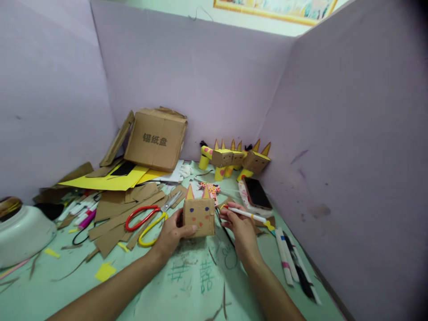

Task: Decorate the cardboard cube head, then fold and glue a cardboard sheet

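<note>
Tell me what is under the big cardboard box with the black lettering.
Yellow sheets and white sheets stick out from under the lower edge of the cardboard box. Whatever else lies beneath is covered by the box and can't be seen.

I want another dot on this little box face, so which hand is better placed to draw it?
Probably your right hand: it holds the marker beside the box, red end towards it. Your left hand is busy gripping the box, thumb on its front.
</note>
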A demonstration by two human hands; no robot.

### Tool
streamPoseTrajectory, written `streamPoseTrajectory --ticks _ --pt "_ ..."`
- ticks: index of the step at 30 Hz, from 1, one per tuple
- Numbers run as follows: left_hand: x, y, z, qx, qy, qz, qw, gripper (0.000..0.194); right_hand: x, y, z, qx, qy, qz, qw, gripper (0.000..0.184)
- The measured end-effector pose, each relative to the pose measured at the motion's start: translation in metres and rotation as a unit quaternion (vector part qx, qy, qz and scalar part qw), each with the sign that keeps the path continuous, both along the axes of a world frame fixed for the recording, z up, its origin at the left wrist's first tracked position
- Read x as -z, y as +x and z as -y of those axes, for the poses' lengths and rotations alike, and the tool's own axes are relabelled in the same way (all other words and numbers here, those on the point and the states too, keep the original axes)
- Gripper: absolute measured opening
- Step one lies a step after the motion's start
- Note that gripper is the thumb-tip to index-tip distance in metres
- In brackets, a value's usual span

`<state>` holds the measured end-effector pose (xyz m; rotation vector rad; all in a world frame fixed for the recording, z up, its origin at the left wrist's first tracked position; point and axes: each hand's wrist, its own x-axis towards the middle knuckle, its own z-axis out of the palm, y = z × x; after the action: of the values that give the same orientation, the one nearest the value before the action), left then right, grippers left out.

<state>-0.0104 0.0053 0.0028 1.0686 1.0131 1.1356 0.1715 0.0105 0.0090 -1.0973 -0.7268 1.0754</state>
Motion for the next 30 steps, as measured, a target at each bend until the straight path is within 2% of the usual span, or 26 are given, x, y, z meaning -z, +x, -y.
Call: streamPoseTrajectory --ticks 6,14,18,20,22,25,27,30 --pt "0.002 0.0 0.0 0.003 0.0 0.0 1.0 0.065 0.009 -0.004 0.002 -0.063 0.026 -0.011 0.998 0.041" --pt "0.003 0.001 0.001 0.004 0.004 0.002 1.0 0.07 0.002 -0.009 0.01 -0.138 0.039 -0.037 0.989 0.05" --pt "0.003 0.001 0.001 0.003 0.013 -0.001 1.0 0.07 0.003 -0.01 0.011 -0.152 0.04 -0.03 0.987 0.056" --pt "0.003 0.001 0.001 0.002 0.014 -0.005 1.0 0.068 0.001 -0.008 0.01 -0.127 0.052 -0.024 0.99 0.053" --pt "0.002 0.0 0.001 0.002 0.005 -0.017 1.0 0.068 -0.006 -0.004 0.011 -0.051 0.087 -0.006 0.995 0.043" --pt "0.001 0.0 0.001 0.006 -0.013 -0.036 0.999 0.069 -0.018 0.0 0.018 0.06 0.155 0.041 0.985 0.024" --pt "0.0 0.0 0.001 0.013 -0.016 -0.036 0.999 0.07 -0.022 -0.002 0.025 0.062 0.182 0.085 0.978 0.021" --pt "0.0 0.001 0.0 0.022 -0.014 -0.022 0.999 0.071 -0.017 -0.009 0.032 0.024 0.194 0.187 0.963 0.02"
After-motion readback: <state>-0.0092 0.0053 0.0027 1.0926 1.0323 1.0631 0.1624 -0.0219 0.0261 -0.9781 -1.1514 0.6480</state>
